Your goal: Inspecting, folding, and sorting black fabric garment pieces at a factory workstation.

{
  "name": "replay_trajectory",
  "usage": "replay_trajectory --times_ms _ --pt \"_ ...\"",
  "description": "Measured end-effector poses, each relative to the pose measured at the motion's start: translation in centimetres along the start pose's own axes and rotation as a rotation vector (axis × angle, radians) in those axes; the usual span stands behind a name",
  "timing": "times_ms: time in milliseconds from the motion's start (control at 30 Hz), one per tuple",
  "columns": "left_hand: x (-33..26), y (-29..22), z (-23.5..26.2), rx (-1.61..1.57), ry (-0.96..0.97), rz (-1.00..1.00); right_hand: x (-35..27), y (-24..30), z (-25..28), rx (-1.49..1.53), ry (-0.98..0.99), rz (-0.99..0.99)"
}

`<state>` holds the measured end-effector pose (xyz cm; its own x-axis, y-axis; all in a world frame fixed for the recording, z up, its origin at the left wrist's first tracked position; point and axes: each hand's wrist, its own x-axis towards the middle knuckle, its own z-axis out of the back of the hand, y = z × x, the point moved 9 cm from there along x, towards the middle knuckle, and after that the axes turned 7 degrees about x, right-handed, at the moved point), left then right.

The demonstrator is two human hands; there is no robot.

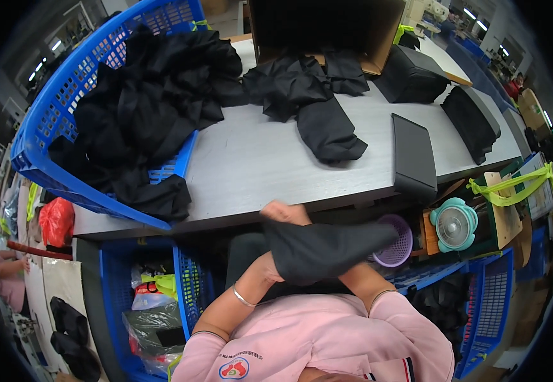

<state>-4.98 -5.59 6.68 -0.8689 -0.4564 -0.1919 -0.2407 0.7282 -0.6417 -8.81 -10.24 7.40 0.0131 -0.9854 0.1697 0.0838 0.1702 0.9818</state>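
Holding: a black, limp fabric piece (pixel 327 251) sits at 6 o'clock, below the table edge and over the person's lap, draped across both forearms.
Left hand: the left hand (pixel 265 266) is tucked under the near end of the cloth; its fingers are hidden, so whether it grips cannot be told.
Right hand: the right hand (pixel 286 213) rises at the cloth's upper corner, fingers apparently curled on the fabric, though the view is too cramped to be sure.
Step in hand: by my judgement, one garment piece is being turned or straightened between the hands before it goes anywhere.
Next move calls for: a firm pinch on two corners and clear space on the long grey worktable (pixel 257 165), just above the hands at 12 o'clock.
Supply: a blue slatted plastic basket (pixel 53 114) heaped with black cloth stands at 10 o'clock, tipped onto the table.
Loose pile: more crumpled black fabric pieces (pixel 308 95) lie at 12 o'clock, before an open brown cardboard box (pixel 372 63).
Finished stacks: flat black folded bundles (pixel 413 156) rest at 2 o'clock, well apart from the hands.
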Motion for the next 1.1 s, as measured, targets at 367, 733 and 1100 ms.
replay_trajectory --times_ms 367,733,1100 --pt "-1.3 -10.4 -6.6 1.624 -0.439 -0.879 -8.1 -8.3 -5.9 0.224 0.131 -0.116" --pt "-2.9 -11.3 -1.9 1.83 -0.745 -0.481 -5.8 10.0 6.2 -0.462 -0.54 0.316" --pt "-6.4 -9.0 0.2 2.009 -0.298 -0.695 -4.2 3.8 6.0 0.704 -0.026 -0.229"
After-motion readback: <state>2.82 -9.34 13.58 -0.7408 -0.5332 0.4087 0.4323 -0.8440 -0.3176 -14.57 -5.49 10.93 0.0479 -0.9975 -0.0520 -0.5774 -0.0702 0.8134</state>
